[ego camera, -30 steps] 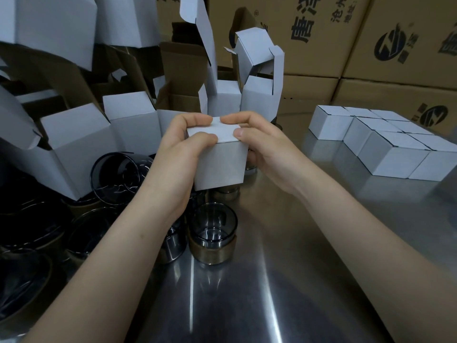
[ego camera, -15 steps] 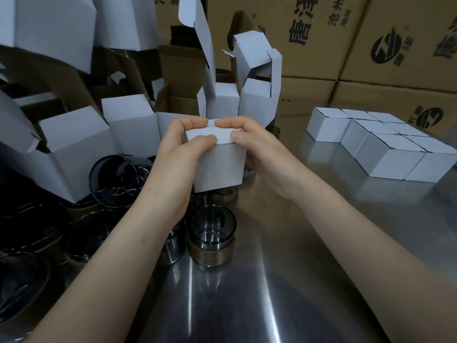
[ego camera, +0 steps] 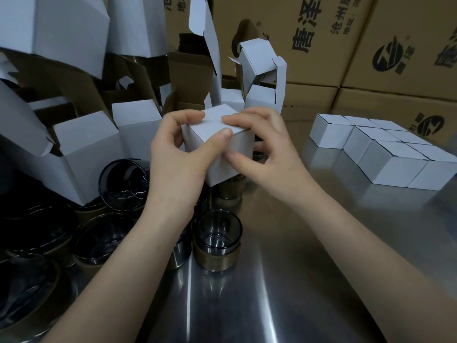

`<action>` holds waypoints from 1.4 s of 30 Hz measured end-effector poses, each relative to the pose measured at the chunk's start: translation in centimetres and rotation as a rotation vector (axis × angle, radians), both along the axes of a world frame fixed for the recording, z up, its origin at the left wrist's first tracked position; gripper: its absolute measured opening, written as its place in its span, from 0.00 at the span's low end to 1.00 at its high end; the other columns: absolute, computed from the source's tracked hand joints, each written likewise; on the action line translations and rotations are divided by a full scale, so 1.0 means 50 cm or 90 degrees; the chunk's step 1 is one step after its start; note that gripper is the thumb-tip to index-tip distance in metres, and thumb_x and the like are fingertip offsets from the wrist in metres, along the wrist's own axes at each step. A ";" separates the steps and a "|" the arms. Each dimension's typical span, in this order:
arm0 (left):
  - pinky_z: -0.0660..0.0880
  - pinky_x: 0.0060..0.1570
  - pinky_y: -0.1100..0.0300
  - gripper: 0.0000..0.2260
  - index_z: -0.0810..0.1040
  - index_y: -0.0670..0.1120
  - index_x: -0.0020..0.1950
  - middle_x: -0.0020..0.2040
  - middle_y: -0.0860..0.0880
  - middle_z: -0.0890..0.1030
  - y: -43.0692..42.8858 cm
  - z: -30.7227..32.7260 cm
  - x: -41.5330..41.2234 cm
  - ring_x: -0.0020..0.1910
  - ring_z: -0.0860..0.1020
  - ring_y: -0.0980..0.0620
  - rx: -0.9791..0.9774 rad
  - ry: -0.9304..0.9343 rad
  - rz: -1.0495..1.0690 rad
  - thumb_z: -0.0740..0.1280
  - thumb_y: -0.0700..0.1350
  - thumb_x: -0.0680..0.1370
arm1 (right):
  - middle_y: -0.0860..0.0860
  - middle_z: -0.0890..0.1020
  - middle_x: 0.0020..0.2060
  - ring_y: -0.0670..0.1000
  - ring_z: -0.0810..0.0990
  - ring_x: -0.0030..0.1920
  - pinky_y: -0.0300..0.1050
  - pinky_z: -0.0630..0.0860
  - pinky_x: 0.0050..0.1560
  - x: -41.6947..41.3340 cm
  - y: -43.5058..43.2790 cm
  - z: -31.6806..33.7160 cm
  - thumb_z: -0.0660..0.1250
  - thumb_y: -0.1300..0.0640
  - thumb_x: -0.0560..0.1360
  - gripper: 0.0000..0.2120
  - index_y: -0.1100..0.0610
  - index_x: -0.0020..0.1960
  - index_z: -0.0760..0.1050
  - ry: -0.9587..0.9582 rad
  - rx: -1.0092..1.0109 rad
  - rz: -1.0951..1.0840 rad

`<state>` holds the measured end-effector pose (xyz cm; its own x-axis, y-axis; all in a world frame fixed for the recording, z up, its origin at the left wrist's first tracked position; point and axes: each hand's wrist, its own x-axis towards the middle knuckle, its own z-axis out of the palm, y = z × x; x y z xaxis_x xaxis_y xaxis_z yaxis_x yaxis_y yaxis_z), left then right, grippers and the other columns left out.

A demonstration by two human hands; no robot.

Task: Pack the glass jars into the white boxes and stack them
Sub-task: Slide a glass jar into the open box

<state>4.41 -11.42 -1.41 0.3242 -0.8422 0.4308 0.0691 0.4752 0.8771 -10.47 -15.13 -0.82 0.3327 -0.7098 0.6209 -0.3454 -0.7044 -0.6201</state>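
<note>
Head view: both hands (ego camera: 178, 159) grip white box (ego camera: 217, 129).

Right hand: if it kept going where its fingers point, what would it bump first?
The white box it holds; the fingers of the right hand point left across its lid. Beyond that, probably the left hand on the other side, though depth is unclear.

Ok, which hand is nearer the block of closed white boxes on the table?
Right. The right hand is on the side of the held box facing the closed boxes, with bare table between. The left hand grips the opposite side, farther away.
</note>
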 end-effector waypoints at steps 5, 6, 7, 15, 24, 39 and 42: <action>0.77 0.49 0.66 0.17 0.76 0.52 0.55 0.59 0.49 0.78 0.011 0.004 -0.009 0.57 0.78 0.59 -0.038 -0.040 0.044 0.77 0.47 0.69 | 0.57 0.65 0.64 0.56 0.66 0.66 0.47 0.70 0.64 0.028 0.029 -0.004 0.71 0.45 0.67 0.29 0.53 0.66 0.74 0.111 -0.148 -0.114; 0.78 0.50 0.65 0.18 0.76 0.51 0.56 0.61 0.48 0.77 0.012 0.004 -0.010 0.58 0.78 0.59 -0.039 -0.049 0.043 0.78 0.47 0.70 | 0.58 0.66 0.64 0.57 0.67 0.66 0.51 0.71 0.64 0.030 0.030 -0.004 0.72 0.47 0.67 0.28 0.54 0.65 0.75 0.106 -0.167 -0.132; 0.78 0.51 0.64 0.19 0.75 0.50 0.57 0.62 0.47 0.76 0.014 0.005 -0.011 0.59 0.77 0.59 -0.040 -0.059 0.040 0.78 0.47 0.70 | 0.60 0.67 0.64 0.58 0.68 0.65 0.53 0.72 0.62 0.032 0.030 -0.004 0.74 0.49 0.67 0.27 0.56 0.64 0.75 0.096 -0.185 -0.145; 0.76 0.58 0.60 0.15 0.73 0.55 0.59 0.60 0.56 0.76 0.027 0.012 -0.024 0.61 0.74 0.61 -0.048 -0.135 0.026 0.72 0.52 0.74 | 0.62 0.73 0.62 0.58 0.72 0.65 0.48 0.70 0.64 -0.024 -0.005 0.018 0.75 0.53 0.68 0.25 0.64 0.61 0.76 -0.009 -0.295 -0.309; 0.76 0.52 0.64 0.06 0.79 0.51 0.52 0.48 0.58 0.80 0.024 0.004 -0.027 0.52 0.78 0.61 -0.032 -0.279 0.033 0.68 0.41 0.78 | 0.55 0.71 0.64 0.46 0.68 0.65 0.50 0.65 0.67 -0.182 -0.132 -0.001 0.72 0.53 0.68 0.25 0.57 0.63 0.74 -0.111 -0.102 -0.567; 0.73 0.46 0.71 0.07 0.81 0.49 0.48 0.44 0.57 0.81 0.020 -0.005 -0.030 0.48 0.78 0.60 -0.030 -0.331 0.019 0.68 0.38 0.77 | 0.64 0.63 0.69 0.67 0.64 0.68 0.57 0.66 0.66 -0.309 -0.239 -0.110 0.71 0.54 0.72 0.24 0.61 0.65 0.71 0.133 0.053 -0.729; 0.74 0.46 0.70 0.07 0.81 0.50 0.47 0.44 0.57 0.81 0.020 -0.006 -0.029 0.48 0.78 0.60 -0.028 -0.332 0.019 0.68 0.38 0.77 | 0.64 0.64 0.68 0.67 0.63 0.66 0.59 0.70 0.56 -0.311 -0.242 -0.105 0.71 0.53 0.73 0.23 0.63 0.63 0.71 0.222 0.046 -0.767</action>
<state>2.94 -10.43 -1.72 0.0808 -0.8136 0.5758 -0.3854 0.5072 0.7708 -26.03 -27.24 -6.08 -0.4110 -0.7057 0.5772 -0.8979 0.2038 -0.3902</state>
